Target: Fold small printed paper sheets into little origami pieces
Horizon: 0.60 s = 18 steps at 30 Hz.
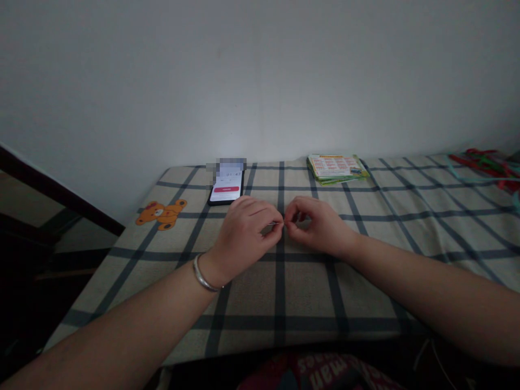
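My left hand and my right hand rest side by side on a checked cloth, fingertips nearly touching at the middle. Both are closed in a pinch. Between them a thin, pale sliver shows at the left fingertips; it is too small to name. A silver bangle circles my left wrist. Just beyond my left hand lies a phone with its screen lit.
A stack of printed green-edged cards lies at the far edge by the white wall. Red and green strips sit at the far right. An orange bear is printed on the cloth's left side. A dark frame stands beyond the left edge.
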### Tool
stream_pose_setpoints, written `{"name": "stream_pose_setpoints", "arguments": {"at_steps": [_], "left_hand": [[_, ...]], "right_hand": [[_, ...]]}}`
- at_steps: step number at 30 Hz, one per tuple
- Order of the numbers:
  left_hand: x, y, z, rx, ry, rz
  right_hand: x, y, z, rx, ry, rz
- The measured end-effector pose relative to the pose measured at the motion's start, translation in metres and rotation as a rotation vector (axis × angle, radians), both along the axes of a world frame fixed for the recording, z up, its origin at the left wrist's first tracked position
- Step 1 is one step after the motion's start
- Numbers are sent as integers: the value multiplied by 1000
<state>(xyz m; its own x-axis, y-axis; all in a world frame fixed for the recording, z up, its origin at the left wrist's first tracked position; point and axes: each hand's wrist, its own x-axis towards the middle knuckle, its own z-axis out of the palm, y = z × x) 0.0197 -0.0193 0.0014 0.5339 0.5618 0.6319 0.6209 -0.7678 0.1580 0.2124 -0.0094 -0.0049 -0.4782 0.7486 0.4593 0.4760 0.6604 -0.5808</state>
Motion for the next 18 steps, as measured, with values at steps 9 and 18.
{"name": "stream_pose_setpoints", "arguments": {"at_steps": [9, 18], "left_hand": [[-1, 0, 1, 42, 8, -11], [-2, 1, 0, 52, -17, -29]], "right_hand": [[5, 3, -2, -19, 6, 23], [6, 6, -1, -66, 29, 28]]}}
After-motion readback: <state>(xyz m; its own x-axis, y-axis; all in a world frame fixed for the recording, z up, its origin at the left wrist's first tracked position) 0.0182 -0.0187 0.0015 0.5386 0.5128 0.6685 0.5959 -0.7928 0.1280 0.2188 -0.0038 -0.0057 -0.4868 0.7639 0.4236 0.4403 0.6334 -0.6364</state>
